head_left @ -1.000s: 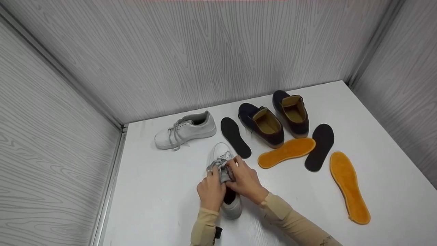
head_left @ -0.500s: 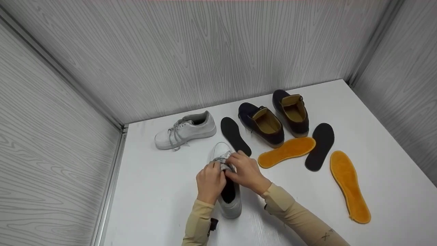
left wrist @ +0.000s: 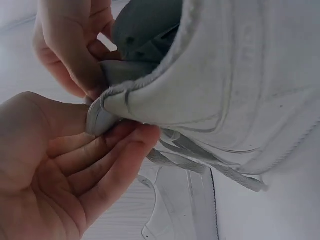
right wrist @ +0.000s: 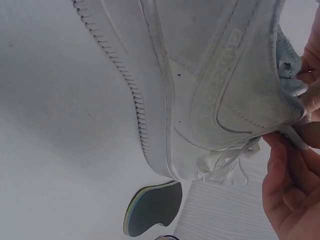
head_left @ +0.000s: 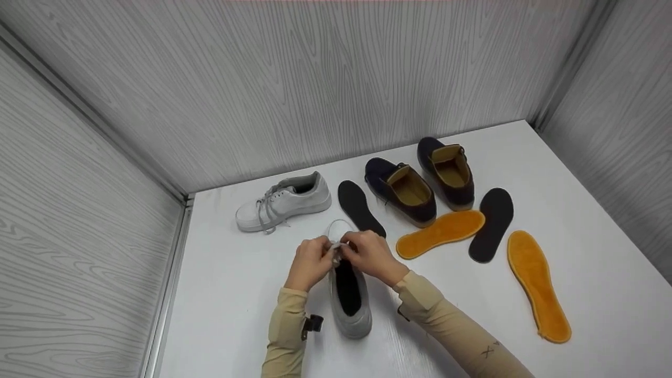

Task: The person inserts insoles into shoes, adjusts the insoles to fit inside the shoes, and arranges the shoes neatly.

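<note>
A white sneaker [head_left: 355, 326] with grey laces stands upright on the table, toe pointing away and dark opening toward me. My left hand [head_left: 311, 261] pinches its upper at the top of the lacing; in the left wrist view the thumb and fingers of that hand [left wrist: 65, 165] grip the edge of the eyelet flap. My right hand [head_left: 370, 254] pinches the opposite side of the lacing, and the right wrist view has its fingers [right wrist: 280, 187] curled at the flap edge. Loose grey laces [left wrist: 205, 162] hang beyond the fingers. Both hands cover most of the tongue in the head view.
Another white sneaker [head_left: 286, 205] lies back left, laces loose. Two dark shoes [head_left: 378, 170] with tan linings stand at the back. A black insole [head_left: 357, 205] lies just beyond my right hand. To the right are another black insole [head_left: 491, 231] and two orange insoles [head_left: 441, 233].
Both hands have shifted slightly away from me, toward the toe, and the left wrist has swung left. The tongue seems drawn forward, and more of the sneaker's dark opening shows.
</note>
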Available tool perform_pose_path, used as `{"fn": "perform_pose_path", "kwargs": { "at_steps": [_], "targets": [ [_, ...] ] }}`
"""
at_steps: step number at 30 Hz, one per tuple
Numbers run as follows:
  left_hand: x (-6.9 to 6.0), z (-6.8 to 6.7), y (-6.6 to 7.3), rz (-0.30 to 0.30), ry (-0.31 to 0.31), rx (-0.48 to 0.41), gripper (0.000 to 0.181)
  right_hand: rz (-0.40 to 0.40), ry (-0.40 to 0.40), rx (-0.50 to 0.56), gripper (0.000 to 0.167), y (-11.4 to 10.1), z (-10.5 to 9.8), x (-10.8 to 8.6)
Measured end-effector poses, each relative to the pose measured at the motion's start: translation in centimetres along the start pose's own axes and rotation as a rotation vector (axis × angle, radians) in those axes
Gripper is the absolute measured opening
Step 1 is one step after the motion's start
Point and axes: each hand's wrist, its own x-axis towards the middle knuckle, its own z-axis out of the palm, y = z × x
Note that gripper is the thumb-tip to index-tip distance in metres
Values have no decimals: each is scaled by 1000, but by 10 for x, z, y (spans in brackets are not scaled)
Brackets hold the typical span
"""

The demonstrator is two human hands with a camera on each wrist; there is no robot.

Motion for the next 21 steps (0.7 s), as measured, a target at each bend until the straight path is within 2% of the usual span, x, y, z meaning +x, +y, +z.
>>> {"fn": "perform_pose_path", "kwargs": {
  "at_steps": [3, 6, 8, 13, 18, 21],
  "targets": [
    [8, -2, -7, -85, -87, -159, 18, 38, -10, 39, 7, 4, 3, 4],
    [13, 0, -14, -175, -127, -302, 18, 67, -15, 82, 9, 10, 7, 7],
    [15, 4, -18, -236, -129, -375, 18, 69, -4, 139, 11, 14, 12, 7],
    [20, 14, -29, -345, -130, -505, 20, 88, 18, 247, 17, 20, 24, 7],
    [24, 22, -37, -409, -132, -648, 21, 156, 24, 248, 18, 20, 28, 6],
    [23, 28, -42, -424, -115, -717, 21, 208, 16, 244, 17, 22, 31, 4]
  ]
}}
